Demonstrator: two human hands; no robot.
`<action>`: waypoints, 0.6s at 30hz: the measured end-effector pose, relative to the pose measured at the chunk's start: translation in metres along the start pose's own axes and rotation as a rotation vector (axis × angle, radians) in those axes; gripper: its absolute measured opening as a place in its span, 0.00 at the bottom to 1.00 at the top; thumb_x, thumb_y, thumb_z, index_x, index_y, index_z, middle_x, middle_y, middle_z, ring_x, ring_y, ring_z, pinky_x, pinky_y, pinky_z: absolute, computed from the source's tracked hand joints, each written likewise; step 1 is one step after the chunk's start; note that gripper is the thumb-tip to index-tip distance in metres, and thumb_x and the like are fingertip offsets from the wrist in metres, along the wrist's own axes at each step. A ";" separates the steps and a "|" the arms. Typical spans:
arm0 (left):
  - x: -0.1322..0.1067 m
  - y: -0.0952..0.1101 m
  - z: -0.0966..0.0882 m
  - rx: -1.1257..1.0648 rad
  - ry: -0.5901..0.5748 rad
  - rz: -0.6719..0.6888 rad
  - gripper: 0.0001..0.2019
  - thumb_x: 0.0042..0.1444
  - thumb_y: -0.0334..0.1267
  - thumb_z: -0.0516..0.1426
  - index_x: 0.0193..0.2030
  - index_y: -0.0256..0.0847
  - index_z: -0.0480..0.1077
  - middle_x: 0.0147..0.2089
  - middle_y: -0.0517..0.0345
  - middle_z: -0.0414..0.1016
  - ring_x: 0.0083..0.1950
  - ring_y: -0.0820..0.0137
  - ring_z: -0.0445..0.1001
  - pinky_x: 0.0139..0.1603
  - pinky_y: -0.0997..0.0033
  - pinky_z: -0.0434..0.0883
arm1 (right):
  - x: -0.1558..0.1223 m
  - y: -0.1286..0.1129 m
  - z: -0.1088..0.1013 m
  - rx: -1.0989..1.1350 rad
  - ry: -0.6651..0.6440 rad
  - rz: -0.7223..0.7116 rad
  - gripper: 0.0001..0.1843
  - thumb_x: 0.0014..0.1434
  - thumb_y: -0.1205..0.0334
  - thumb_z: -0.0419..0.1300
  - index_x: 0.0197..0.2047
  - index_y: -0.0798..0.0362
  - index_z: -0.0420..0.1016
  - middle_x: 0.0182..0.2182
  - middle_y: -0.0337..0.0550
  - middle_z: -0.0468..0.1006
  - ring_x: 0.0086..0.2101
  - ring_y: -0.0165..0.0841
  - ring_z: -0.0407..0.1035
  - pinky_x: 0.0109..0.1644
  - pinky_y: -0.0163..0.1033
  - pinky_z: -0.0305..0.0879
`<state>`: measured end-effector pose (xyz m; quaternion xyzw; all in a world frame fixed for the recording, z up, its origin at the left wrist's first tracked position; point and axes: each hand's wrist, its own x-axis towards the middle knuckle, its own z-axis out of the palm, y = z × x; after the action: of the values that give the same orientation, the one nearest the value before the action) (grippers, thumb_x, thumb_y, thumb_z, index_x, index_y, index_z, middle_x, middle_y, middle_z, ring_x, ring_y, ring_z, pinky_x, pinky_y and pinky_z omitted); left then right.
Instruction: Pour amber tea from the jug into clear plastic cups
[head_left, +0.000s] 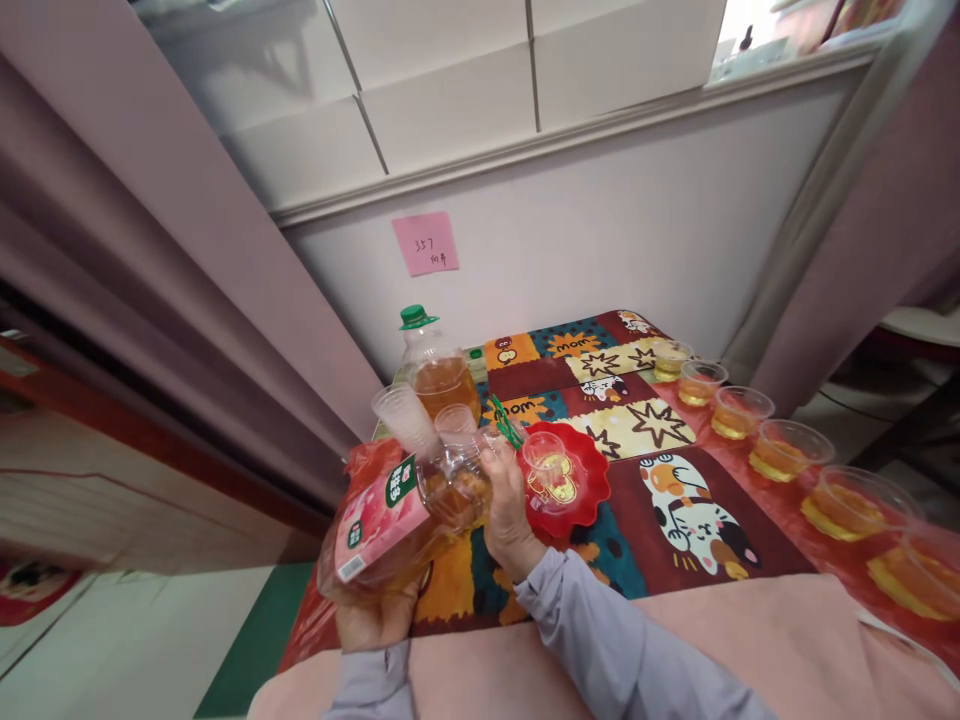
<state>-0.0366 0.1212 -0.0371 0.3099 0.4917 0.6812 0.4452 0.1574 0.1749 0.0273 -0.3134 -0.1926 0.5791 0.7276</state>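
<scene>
A large clear bottle (pixel 390 525) with a pink label and amber drink is tilted on its side over the table's left end. My left hand (pixel 371 625) is closed under its base. My right hand (pixel 510 515) is wrapped round its neck end, with a green piece (pixel 508 421) showing above the fingers. Just right of that hand a red plate (pixel 596 480) holds a small clear cup (pixel 546 455). Whether the bottle's mouth is capped is hidden.
A second bottle (pixel 439 375) with a green cap stands behind, beside a stack of clear cups (pixel 403 415). Several cups of amber drink (pixel 791 448) line the right edge of the patterned tablecloth (pixel 697 520). A pink note (pixel 425 243) hangs on the wall.
</scene>
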 end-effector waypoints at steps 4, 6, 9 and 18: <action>0.000 -0.001 0.003 -0.148 0.023 -0.114 0.26 0.65 0.67 0.59 0.66 0.67 0.78 0.71 0.66 0.79 0.69 0.48 0.80 0.54 0.49 0.88 | 0.006 0.006 -0.004 -0.032 0.029 -0.033 0.24 0.59 0.41 0.68 0.50 0.49 0.80 0.52 0.46 0.86 0.55 0.42 0.78 0.64 0.48 0.73; 0.000 0.000 0.007 -0.139 0.021 -0.090 0.27 0.65 0.66 0.59 0.68 0.65 0.77 0.71 0.65 0.79 0.67 0.50 0.82 0.52 0.53 0.88 | 0.008 0.010 -0.008 -0.054 0.049 -0.046 0.23 0.59 0.41 0.68 0.49 0.49 0.80 0.53 0.46 0.85 0.56 0.42 0.78 0.65 0.48 0.72; -0.001 0.004 0.013 -0.143 0.054 -0.108 0.27 0.64 0.65 0.60 0.67 0.63 0.78 0.70 0.64 0.80 0.63 0.51 0.85 0.49 0.57 0.88 | 0.010 0.013 -0.012 -0.091 0.073 -0.054 0.22 0.60 0.41 0.67 0.48 0.49 0.81 0.50 0.45 0.86 0.53 0.41 0.78 0.63 0.47 0.73; -0.006 0.016 0.015 -0.305 -0.014 -0.170 0.25 0.68 0.55 0.62 0.70 0.58 0.75 0.69 0.61 0.82 0.63 0.58 0.85 0.59 0.59 0.84 | 0.010 0.013 -0.012 -0.046 0.092 -0.074 0.17 0.64 0.44 0.64 0.43 0.49 0.80 0.43 0.39 0.85 0.46 0.38 0.77 0.59 0.44 0.71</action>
<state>-0.0258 0.1197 -0.0172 0.2007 0.4042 0.7056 0.5464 0.1581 0.1833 0.0089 -0.3490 -0.1836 0.5323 0.7491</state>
